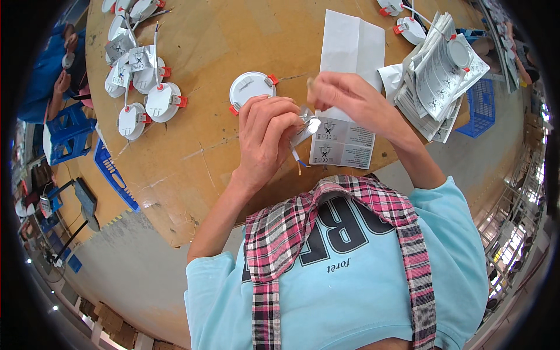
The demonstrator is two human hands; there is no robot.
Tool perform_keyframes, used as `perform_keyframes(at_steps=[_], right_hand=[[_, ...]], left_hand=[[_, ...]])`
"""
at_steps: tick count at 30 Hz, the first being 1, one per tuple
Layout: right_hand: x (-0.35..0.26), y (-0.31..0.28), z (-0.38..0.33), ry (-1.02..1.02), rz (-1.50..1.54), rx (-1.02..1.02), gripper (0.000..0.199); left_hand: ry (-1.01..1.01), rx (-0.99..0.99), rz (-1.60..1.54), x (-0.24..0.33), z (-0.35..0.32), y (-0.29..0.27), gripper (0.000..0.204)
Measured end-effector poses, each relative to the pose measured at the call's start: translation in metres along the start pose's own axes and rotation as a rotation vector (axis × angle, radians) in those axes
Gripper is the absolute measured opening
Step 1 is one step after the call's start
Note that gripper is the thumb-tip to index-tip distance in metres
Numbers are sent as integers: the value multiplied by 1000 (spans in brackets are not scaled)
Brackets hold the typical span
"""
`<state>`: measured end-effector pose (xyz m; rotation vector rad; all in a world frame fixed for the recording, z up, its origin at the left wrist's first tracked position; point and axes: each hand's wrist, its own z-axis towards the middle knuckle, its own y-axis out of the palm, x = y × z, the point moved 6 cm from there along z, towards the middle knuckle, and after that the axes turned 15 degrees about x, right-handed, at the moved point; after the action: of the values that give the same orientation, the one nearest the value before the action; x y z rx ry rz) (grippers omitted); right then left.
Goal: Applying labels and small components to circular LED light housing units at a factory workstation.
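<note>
The left hand (pixel 265 137) covers most of the small shiny part (pixel 313 125) at the frame's centre, so its shape cannot be told; the leaflet's (pixel 344 143) print is too small to make out; the upper-left round lamps (pixel 125 7) are cut off by the top edge.

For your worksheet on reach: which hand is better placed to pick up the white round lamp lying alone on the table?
Left, probably. The left hand lies just below the white round lamp; the right hand is farther off, over the folded leaflet.
</note>
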<state>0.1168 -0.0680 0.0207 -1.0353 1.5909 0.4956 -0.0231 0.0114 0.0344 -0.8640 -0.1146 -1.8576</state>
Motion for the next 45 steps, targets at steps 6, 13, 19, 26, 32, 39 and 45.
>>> perform_keyframes(at_steps=[6, 13, 19, 26, 32, 39, 45], right_hand=[[0, 6, -11, -17, -115, -128, 30], [2, 5, -10, -3, -69, -121, 25], [8, 3, -8, 89, 121, -39, 31], [11, 7, -13, 1, -86, -178, 32], [9, 10, -13, 89, 105, -233, 26], [16, 9, -10, 110, 80, -184, 24], [-3, 7, -9, -14, -87, -168, 24]], left_hand=[[-21, 25, -4, -3, -3, 1, 26], [-23, 32, -38, -2, -6, 1, 25], [-31, 11, -42, -3, -7, 4, 25], [-39, 24, -28, -4, -9, 3, 25], [-6, -32, -41, 1, -9, 1, 23], [-9, -18, -60, 3, -10, 1, 24], [-67, -22, -133, 1, -10, 2, 36]])
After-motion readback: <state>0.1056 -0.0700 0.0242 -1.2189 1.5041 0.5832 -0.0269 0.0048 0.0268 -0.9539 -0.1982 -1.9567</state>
